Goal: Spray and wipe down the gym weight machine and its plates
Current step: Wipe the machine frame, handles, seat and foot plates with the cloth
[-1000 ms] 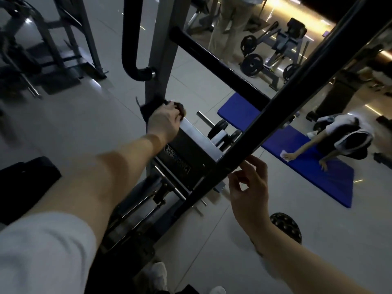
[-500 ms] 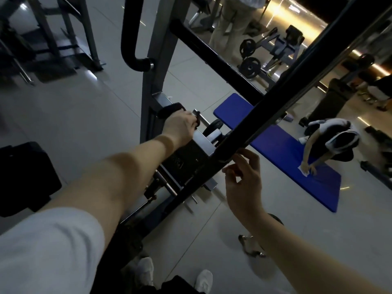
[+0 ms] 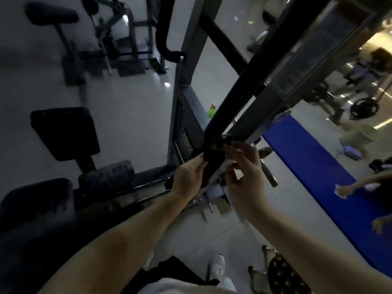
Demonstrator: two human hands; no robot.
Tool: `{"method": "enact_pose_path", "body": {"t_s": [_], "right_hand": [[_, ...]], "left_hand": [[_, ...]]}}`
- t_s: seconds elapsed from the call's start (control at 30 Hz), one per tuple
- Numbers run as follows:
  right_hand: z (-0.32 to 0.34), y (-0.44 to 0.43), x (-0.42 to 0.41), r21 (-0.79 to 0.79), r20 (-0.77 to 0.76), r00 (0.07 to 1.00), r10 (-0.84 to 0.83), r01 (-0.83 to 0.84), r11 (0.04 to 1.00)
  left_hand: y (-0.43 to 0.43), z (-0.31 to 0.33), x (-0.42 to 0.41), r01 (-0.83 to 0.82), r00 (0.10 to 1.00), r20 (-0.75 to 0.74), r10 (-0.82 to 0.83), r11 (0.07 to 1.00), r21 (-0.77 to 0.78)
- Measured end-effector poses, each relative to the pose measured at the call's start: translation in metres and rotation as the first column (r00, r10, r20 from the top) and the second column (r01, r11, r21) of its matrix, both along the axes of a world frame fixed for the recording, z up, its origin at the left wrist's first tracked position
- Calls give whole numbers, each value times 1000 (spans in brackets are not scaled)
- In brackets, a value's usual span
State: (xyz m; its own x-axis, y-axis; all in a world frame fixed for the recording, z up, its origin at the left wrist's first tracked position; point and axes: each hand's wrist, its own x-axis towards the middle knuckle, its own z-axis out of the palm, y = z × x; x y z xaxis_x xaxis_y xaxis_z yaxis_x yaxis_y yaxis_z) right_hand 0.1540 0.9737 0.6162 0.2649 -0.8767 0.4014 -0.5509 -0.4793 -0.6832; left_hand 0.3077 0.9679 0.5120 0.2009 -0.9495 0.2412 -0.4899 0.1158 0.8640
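The weight machine has a grey upright frame (image 3: 185,81) and a black padded bar (image 3: 244,81) slanting down across the view. A dark cloth (image 3: 212,160) is wrapped round the lower end of that bar. My left hand (image 3: 188,179) grips the cloth from the left side of the bar. My right hand (image 3: 244,175) is on the right side, its curled fingertips pinching the cloth's upper edge. The weight stack with its label (image 3: 187,141) stands just behind the hands. A green spray bottle (image 3: 212,111) stands on the floor beyond the frame, partly hidden.
Black seat pads (image 3: 63,132) and a roller (image 3: 108,175) lie to the left. A blue mat (image 3: 307,162) covers the floor at right, where another person's hand (image 3: 343,190) reaches in. A weight plate (image 3: 282,274) lies on the floor by my shoe (image 3: 216,266).
My left hand left the top of the weight stack and brought the cloth to the slanting bar. My right hand closed in on the bar too. The view swung left and down.
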Motion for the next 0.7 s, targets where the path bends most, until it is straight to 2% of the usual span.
{"method": "enact_pose_path", "body": {"t_s": [0.1, 0.2, 0.27, 0.37, 0.5, 0.6, 0.63, 0.7], "right_hand": [[-12, 2, -35, 97, 78, 978, 196, -203, 974], [-31, 3, -64, 264, 121, 951, 283, -306, 915], [-47, 0, -78, 404, 81, 949, 303, -309, 861], [-75, 2, -89, 603, -63, 940, 335, -232, 763], [-108, 28, -89, 799, -69, 903, 425, -204, 565], [-120, 59, -83, 902, 73, 900, 430, -243, 356], [-124, 69, -82, 926, 139, 905, 403, -262, 270], [-136, 85, -80, 945, 196, 905, 378, -277, 173]], "left_hand": [[49, -16, -26, -176, 979, -59, 193, 960, 219], [86, -28, -50, -355, 864, -198, 463, 838, 414], [105, -24, -64, -425, 789, -238, 567, 782, 456], [134, -16, -82, -443, 722, -308, 620, 756, 483], [164, -19, -96, -384, 671, -363, 646, 723, 575], [184, -26, -106, -366, 574, -477, 665, 730, 577], [191, -30, -109, -353, 571, -490, 658, 736, 578], [205, -46, -113, -319, 608, -482, 631, 750, 579]]}}
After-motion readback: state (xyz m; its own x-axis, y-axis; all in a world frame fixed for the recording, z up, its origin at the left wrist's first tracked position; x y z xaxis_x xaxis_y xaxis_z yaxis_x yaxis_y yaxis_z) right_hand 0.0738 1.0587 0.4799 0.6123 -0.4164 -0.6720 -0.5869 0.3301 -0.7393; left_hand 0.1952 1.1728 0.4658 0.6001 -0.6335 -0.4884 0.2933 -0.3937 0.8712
